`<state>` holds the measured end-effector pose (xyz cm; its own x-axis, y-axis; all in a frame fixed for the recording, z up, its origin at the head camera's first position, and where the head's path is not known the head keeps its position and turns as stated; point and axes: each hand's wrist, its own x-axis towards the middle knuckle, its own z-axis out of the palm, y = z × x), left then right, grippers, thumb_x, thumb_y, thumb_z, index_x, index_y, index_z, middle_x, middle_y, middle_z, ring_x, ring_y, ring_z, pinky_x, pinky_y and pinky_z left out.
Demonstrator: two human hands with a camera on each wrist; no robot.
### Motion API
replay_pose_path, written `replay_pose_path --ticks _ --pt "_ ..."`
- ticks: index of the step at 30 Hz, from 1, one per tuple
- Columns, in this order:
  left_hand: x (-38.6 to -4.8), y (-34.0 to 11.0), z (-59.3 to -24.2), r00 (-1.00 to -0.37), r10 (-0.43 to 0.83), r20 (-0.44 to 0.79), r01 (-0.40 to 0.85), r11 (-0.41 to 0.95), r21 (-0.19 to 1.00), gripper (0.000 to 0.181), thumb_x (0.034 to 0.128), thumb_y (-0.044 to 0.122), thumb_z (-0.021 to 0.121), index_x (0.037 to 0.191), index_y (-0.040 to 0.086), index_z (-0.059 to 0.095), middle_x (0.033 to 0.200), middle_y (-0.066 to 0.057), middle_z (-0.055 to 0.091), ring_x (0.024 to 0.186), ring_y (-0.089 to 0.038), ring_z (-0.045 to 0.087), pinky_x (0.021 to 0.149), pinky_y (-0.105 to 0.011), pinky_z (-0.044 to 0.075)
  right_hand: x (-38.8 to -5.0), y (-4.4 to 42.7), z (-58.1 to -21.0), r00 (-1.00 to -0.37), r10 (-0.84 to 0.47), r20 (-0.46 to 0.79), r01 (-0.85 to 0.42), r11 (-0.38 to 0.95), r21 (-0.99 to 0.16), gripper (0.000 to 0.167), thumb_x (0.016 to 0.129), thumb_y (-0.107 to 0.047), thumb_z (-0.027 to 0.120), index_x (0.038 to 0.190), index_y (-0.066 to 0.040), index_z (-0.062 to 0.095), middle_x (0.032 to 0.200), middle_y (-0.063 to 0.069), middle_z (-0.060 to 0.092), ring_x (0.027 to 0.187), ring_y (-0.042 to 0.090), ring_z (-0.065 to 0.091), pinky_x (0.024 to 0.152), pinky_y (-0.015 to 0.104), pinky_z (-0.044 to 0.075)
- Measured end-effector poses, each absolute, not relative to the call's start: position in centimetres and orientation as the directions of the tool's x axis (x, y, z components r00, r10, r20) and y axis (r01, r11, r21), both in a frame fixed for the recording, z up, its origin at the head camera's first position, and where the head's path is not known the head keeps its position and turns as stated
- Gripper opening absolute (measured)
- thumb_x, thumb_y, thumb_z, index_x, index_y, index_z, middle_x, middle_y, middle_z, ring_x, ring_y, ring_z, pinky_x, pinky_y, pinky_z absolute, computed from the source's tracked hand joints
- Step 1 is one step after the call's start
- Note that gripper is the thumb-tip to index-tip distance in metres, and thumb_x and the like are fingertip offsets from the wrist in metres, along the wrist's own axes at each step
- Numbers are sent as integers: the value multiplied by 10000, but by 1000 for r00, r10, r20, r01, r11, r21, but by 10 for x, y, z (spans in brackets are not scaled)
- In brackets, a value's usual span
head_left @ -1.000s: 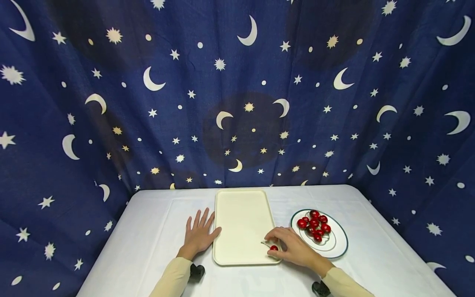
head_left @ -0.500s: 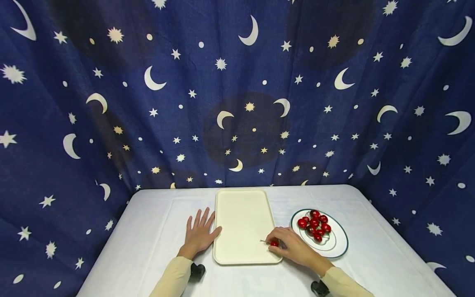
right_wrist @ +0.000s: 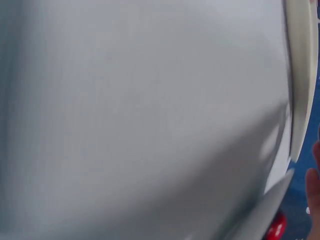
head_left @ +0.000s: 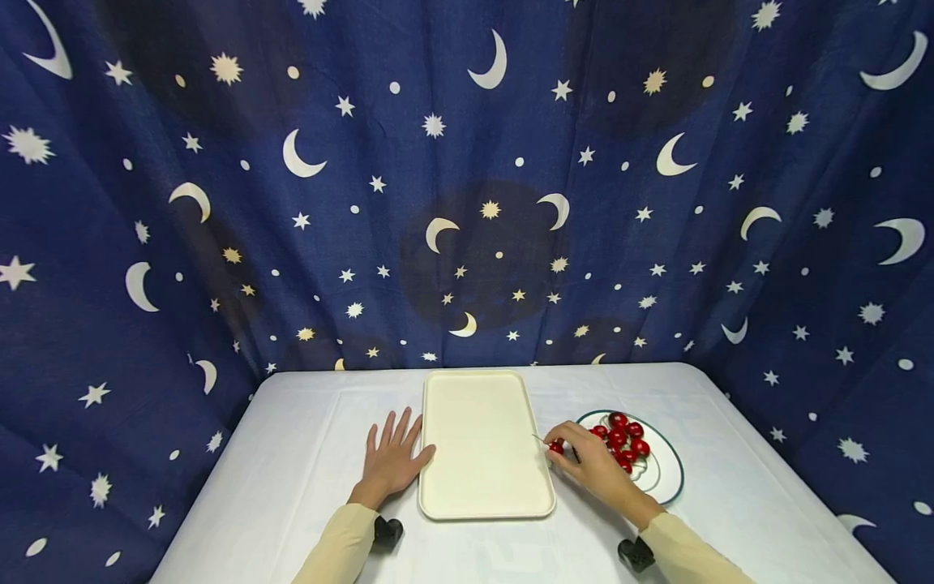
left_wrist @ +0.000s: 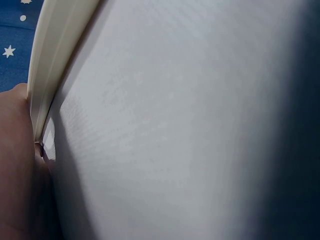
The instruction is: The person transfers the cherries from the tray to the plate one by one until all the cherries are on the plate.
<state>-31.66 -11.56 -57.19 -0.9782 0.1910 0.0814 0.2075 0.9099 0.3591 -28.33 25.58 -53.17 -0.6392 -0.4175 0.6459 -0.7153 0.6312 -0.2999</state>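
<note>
Between thumb and fingers my right hand (head_left: 597,466) pinches a red cherry (head_left: 556,447), its stem pointing left over the right rim of a cream rectangular tray (head_left: 481,454). That hand is just left of a white plate (head_left: 666,478) with a dark green rim, and covers part of it. Several cherries (head_left: 617,438) with stems lie heaped on the plate. My left hand (head_left: 392,462) lies flat with fingers spread on the table, its thumb at the tray's left edge. In the left wrist view, part of the left hand (left_wrist: 15,160) shows against the tray's side (left_wrist: 60,45).
A white cloth covers the table (head_left: 306,454). Behind and at both sides hangs a dark blue curtain (head_left: 467,268) with moons and stars. A black wrist device (head_left: 636,554) sits under the right sleeve, and another wrist device (head_left: 388,533) is at the left.
My right hand, with the cherry held, has moved from the tray's lower right corner up and right toward the plate. The left hand has stayed in place.
</note>
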Motion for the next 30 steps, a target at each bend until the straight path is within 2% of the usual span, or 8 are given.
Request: replay_pose_path --ticks 5,8,13,18,25,30 --pt "-316 -116 -572 -979 189 71 202 914 352 718 1025 624 401 1625 238 323 1751 -23 183 1638 -328 108 1295 -625 54 -288 270 -534 -698 -320 641 -608 738 -293 229 795 -17 857 959 -105 724 931 -11 706 804 93 629 695 242 527" --pt "-314 -115 -569 -979 196 64 206 908 366 721 1026 607 421 1624 217 326 1749 -42 189 1635 -343 110 1293 -630 50 -288 278 -534 -725 -269 634 -550 780 -297 234 789 -10 860 953 -106 724 922 0 704 791 116 622 680 258 524" --pt "-309 -113 -561 -977 205 60 211 894 394 723 1022 574 450 1618 180 338 1742 -74 206 1629 -365 120 1292 -638 36 -288 287 -534 -780 -199 594 -451 836 -312 209 804 -26 850 943 -108 717 947 14 710 897 178 683 780 368 585" --pt "-306 -112 -556 -978 202 54 207 898 389 731 1027 587 412 1629 186 309 1749 -68 181 1633 -357 99 1297 -623 16 -287 291 -533 -829 -168 533 -385 862 -328 202 816 -30 838 957 -106 715 971 26 714 921 194 687 820 408 590" --pt "-304 -111 -550 -980 197 42 198 908 370 697 1036 560 432 1611 174 355 1736 -83 226 1621 -370 150 1286 -650 72 -291 294 -536 -823 -203 530 -405 865 -298 219 797 -7 844 951 -102 721 961 31 731 942 207 693 871 447 585" --pt "-306 -112 -555 -978 196 64 206 900 385 695 1030 551 444 1603 164 370 1729 -94 243 1616 -377 156 1284 -648 61 -291 293 -538 -804 -219 554 -431 855 -288 230 786 15 841 942 -104 721 948 19 730 933 201 688 870 445 572"
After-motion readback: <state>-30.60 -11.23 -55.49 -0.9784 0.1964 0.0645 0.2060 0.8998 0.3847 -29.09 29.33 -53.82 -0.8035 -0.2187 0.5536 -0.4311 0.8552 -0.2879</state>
